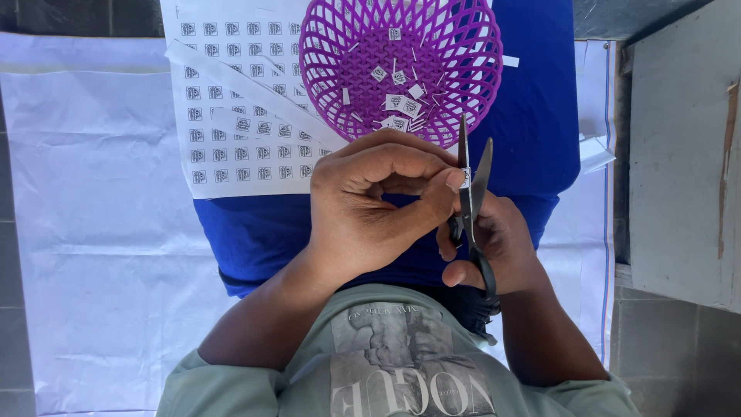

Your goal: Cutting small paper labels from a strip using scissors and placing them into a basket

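Observation:
My right hand (502,243) grips black-handled scissors (472,181), blades pointing away from me and slightly apart. My left hand (378,201) pinches a tiny white paper square (465,177) between thumb and forefinger, right at the blades. Just beyond the hands sits a purple lattice basket (332,46) with several small cut paper squares (401,102) and thin trimmings in it. A white sheet printed with rows of small square codes (231,116) lies to the left of the basket, with cut strips on top of it.
A blue cloth (532,116) lies under the basket and sheet, over my lap. White plastic sheeting (93,232) covers the ground. A grey concrete slab (679,154) stands at the right. Paper scraps (596,153) lie at the cloth's right edge.

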